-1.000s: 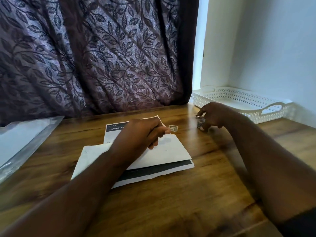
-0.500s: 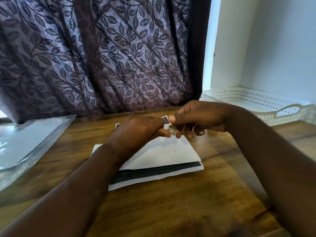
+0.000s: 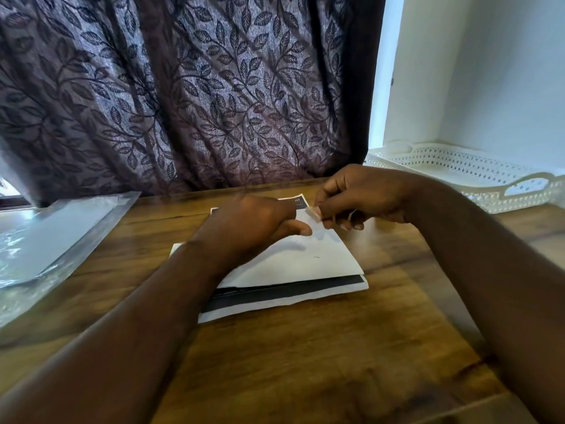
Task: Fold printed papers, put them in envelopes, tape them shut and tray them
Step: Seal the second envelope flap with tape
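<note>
A white envelope (image 3: 308,264) lies on the wooden table (image 3: 305,356), with a dark-printed folded paper showing along its near edge and at its far corner (image 3: 298,198). My left hand (image 3: 253,224) rests on the envelope's far left part, fingers curled and pressing down. My right hand (image 3: 363,194) hovers just right of it, pinching a small pale piece of tape (image 3: 313,213) between thumb and forefinger above the envelope's far edge. What else the right hand holds under its fingers is hidden.
A white perforated tray (image 3: 477,179) with handles stands at the back right against the wall. A clear plastic sleeve with white sheets (image 3: 52,240) lies at the left. A leaf-patterned dark curtain (image 3: 189,93) hangs behind the table.
My right hand came from beside the tray over to the envelope, bringing the small tape piece to my left hand's fingertips. My left hand stayed on the envelope.
</note>
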### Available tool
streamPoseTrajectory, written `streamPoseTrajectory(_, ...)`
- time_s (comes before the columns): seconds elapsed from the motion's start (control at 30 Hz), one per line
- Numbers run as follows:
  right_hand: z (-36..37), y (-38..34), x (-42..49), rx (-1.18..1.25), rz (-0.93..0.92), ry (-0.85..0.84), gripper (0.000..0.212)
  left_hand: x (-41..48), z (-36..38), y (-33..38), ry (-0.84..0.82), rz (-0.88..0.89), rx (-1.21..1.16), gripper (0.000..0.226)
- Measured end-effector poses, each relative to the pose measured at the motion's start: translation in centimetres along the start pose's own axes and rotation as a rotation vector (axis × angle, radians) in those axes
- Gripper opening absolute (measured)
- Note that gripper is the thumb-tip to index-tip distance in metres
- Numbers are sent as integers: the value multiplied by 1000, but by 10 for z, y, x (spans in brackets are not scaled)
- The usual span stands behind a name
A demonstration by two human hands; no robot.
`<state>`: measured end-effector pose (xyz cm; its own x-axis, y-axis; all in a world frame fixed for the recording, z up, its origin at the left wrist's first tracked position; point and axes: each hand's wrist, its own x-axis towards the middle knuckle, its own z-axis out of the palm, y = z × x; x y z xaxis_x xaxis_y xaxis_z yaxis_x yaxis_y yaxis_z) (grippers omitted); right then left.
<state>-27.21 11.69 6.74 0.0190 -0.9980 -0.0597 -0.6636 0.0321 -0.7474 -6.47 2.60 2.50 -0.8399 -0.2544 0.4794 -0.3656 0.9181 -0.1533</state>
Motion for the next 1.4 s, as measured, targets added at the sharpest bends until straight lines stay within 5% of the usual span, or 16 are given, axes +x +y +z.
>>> streamPoseTrajectory(0.13,-1,11,8,3,118,267,14,-3,20,-8,-185,-219,-161,66)
streamPoseTrajectory(0.27,7,21,17,-28,282,290,17,-10,32,-11,-407,-319,-215,89)
streamPoseTrajectory(0.87,22,36,41,-102,451,365,33,-3,36,2,-414,-278,-35,62)
streamPoseTrajectory(1.4,30,40,46,-176,477,451,39,5,36,10,-427,-273,-32,66)
